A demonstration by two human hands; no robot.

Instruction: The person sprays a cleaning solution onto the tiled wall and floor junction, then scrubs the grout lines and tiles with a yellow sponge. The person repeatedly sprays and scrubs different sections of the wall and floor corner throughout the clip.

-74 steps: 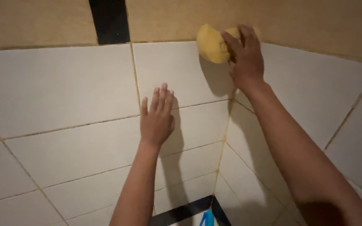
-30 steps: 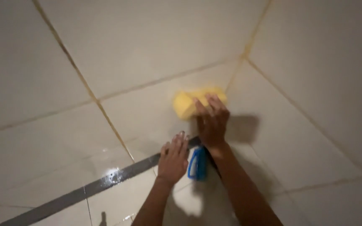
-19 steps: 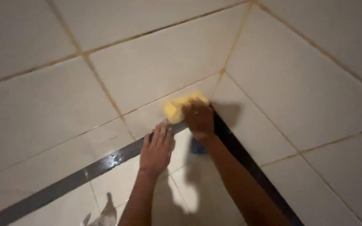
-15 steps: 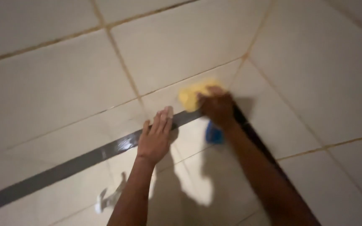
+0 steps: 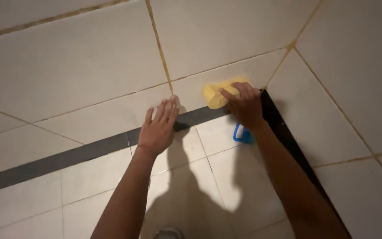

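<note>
My right hand (image 5: 244,105) presses a yellow sponge (image 5: 216,92) against the cream wall tile (image 5: 89,66), low down by the corner where two walls meet. My left hand (image 5: 159,126) lies flat with fingers spread on the wall, across the dark grey strip (image 5: 67,157) at the wall's foot. A small blue object (image 5: 243,135) sits on the floor just under my right wrist, partly hidden by it.
Cream wall tiles with yellowish grout lines fill the upper view. A second tiled wall (image 5: 359,79) runs off to the right, with a black strip (image 5: 288,141) along its base. Pale floor tiles (image 5: 200,186) lie below, with my arms' shadow on them.
The sponge has travelled from the top of the wall down to the bottom corner. My left hand followed it down and now rests on the dark strip.
</note>
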